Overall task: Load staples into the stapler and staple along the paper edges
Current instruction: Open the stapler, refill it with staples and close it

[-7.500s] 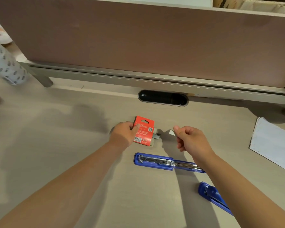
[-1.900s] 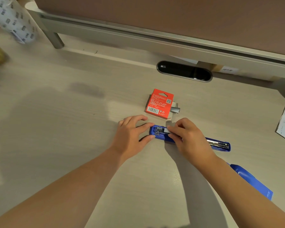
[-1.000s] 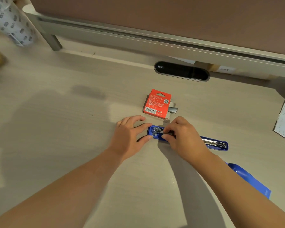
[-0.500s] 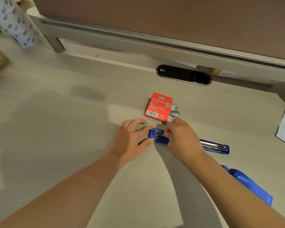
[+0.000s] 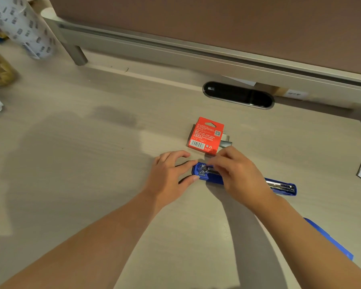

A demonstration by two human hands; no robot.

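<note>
Head: right hand (image 5: pixel 237 174) seemingly nearer stapler (image 5: pixel 208 175)

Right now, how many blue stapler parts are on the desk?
2. The opened stapler body lies in the middle, under both hands; a separate blue piece sits near the lower right, partly hidden behind the right forearm. More could be hidden under the arms.

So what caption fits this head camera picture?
Both hands work at the open blue stapler beside a red staple box.
</note>
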